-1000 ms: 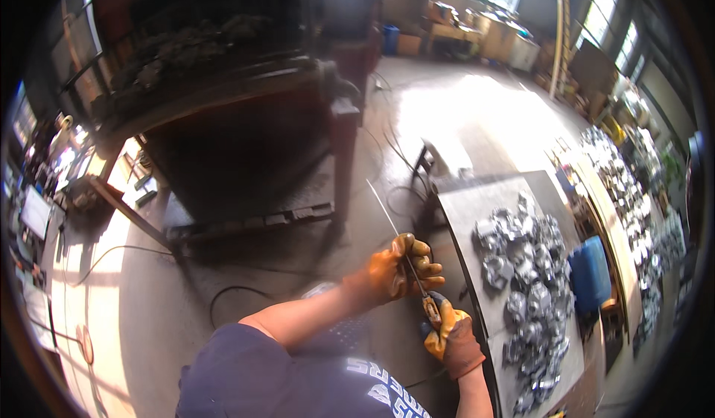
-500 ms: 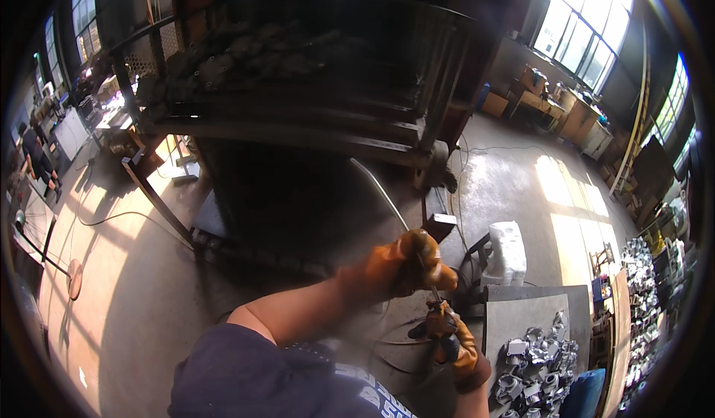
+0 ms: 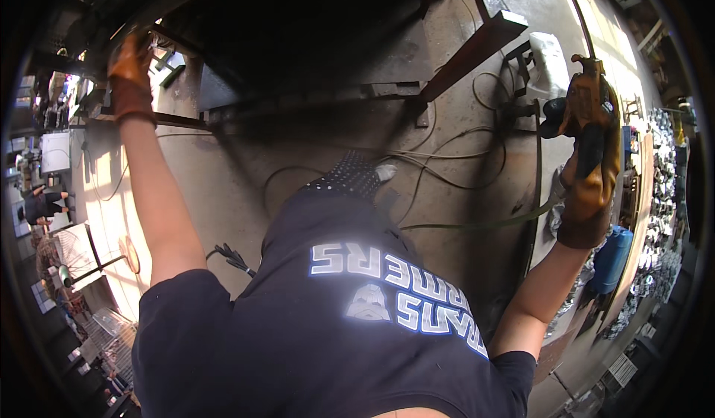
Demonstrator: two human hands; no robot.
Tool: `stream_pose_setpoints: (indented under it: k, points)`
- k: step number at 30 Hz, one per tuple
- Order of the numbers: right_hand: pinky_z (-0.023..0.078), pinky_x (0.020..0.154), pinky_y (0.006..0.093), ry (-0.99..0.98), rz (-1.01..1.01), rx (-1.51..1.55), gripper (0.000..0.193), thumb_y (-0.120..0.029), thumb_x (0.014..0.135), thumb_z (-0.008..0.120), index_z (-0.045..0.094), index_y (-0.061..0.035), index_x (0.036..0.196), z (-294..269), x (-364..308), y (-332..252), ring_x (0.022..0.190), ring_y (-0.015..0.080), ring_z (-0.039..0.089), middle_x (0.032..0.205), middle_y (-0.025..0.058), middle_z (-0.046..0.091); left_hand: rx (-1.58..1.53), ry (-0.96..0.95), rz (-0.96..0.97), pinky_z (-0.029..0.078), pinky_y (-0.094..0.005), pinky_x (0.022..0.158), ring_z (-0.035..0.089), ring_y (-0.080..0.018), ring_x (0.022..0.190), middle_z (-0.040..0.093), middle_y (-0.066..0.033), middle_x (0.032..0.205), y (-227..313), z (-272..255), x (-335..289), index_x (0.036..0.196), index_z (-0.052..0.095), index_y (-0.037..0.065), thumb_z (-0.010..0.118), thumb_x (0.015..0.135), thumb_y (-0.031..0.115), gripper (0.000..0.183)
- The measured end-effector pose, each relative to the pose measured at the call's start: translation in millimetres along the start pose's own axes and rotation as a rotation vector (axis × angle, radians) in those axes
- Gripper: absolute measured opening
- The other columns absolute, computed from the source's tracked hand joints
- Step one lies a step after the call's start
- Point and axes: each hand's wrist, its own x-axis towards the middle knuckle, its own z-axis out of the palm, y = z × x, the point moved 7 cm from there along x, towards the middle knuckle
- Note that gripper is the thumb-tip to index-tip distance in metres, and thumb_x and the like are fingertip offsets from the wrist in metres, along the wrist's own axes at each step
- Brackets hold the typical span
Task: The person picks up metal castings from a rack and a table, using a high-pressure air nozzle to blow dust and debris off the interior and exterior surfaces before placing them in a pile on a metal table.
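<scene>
My left hand (image 3: 132,71), in an orange-brown work glove, is stretched far out to the left, beside the dark metal frame (image 3: 179,39). Its fingers look extended and partly blurred, and I cannot tell whether they touch the frame. My right hand (image 3: 592,131), gloved alike, is raised at the right, closed around a hose-fed spray gun (image 3: 586,94). From the gun a long thin tube (image 3: 585,16) points away toward the far edge of the view. A green hose (image 3: 488,226) runs to it from the left, passing near my right wrist.
Several hoses (image 3: 447,157) loop across the floor in front of me. A reddish-brown metal leg (image 3: 473,57) slants at the upper middle. On the right are a white wrapped block (image 3: 547,64), a blue cylinder (image 3: 612,260) and heaps of grey metal parts (image 3: 663,194). People stand at the far left.
My hands, together on the gun and its tube before, are now wide apart. The left has let go and swung far left; the right has carried the gun right. The view has tipped down.
</scene>
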Motion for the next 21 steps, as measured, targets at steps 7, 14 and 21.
stream_pose_setpoints:
  k: [7, 14, 21]
  points:
    - [0.049, 0.093, 0.0315, -0.085, 0.210, 1.312, 0.052, -0.017, 0.098, 0.050, 0.034, -0.0018, 0.145, 36, 42, -56, 0.112, 0.0246, 0.058, 0.132, 0.0186, 0.054, 0.357, 0.200, 0.245, 0.051, -0.0337, 0.096, 0.063, -0.0229, 0.112, 0.061, -0.0115, 0.129, 50, -60, 20, 0.136, 0.051, 0.003, 0.053, 0.100, 0.026, 0.043]
    - [0.040, 0.104, 0.0342, -0.110, 0.485, 1.725, 0.067, -0.047, 0.100, 0.048, 0.030, -0.0063, 0.150, 78, 135, -82, 0.119, 0.0183, 0.051, 0.148, 0.0139, 0.040, -0.005, 0.071, 0.991, 0.053, -0.0266, 0.085, 0.067, -0.0155, 0.093, 0.070, -0.0096, 0.104, 132, 96, 99, 0.114, 0.065, 0.002, 0.066, 0.087, -0.004, 0.028]
    - [0.053, 0.069, 0.0397, -0.079, -0.130, 0.467, 0.053, -0.003, 0.074, 0.065, 0.055, -0.0018, 0.126, 136, 310, -133, 0.077, 0.0368, 0.067, 0.093, 0.0193, 0.068, 0.625, 0.107, 0.823, 0.051, -0.0416, 0.092, 0.064, -0.0305, 0.109, 0.067, -0.0172, 0.116, 166, 279, 270, 0.130, 0.056, 0.009, 0.070, 0.083, 0.032, 0.054]
